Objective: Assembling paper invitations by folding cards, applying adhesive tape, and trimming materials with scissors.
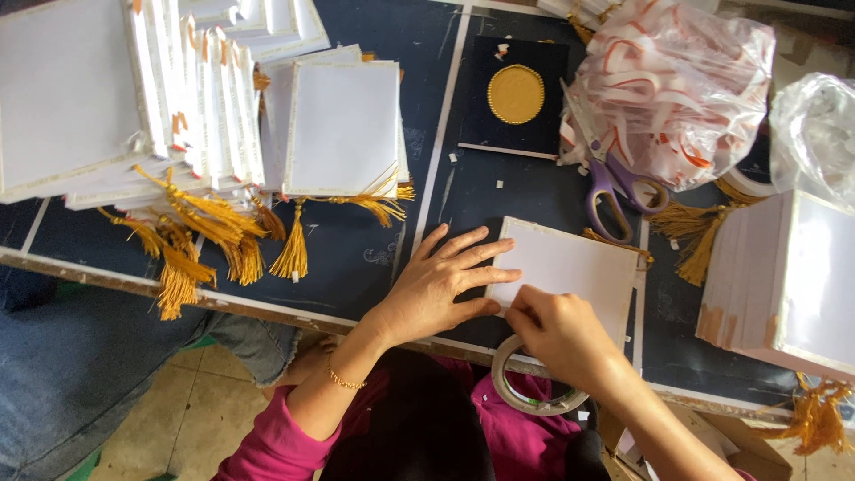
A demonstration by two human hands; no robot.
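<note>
A white card (579, 272) with a gold tassel lies on the dark table in front of me. My left hand (436, 285) rests flat beside and on its left edge, fingers spread. My right hand (557, 330) pinches at the card's lower left corner, fingers closed on a small strip I cannot make out clearly. A roll of tape (525, 392) hangs around my right wrist below the table edge.
Stacks of white tasselled cards (343, 129) fill the left; another stack (784, 276) stands at right. Purple-handled scissors (614, 191), a dark card with a gold disc (515, 93) and plastic bags (677, 80) lie behind. A person's denim-clad leg (80, 356) is at lower left.
</note>
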